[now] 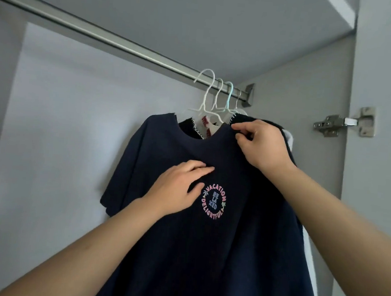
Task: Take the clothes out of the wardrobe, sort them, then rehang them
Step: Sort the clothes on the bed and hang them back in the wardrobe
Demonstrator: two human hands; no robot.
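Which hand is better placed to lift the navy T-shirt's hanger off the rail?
Probably the right hand: it pinches the navy printed T-shirt at the collar below the white hanger hooks; the left hand rests lower.

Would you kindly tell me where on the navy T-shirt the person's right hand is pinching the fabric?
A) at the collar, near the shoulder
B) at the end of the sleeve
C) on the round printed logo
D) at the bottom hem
A: the right hand pinches the navy T-shirt at the edge of its collar, near the shoulder and just below the hangers, while the left hand rests on the chest beside the logo.
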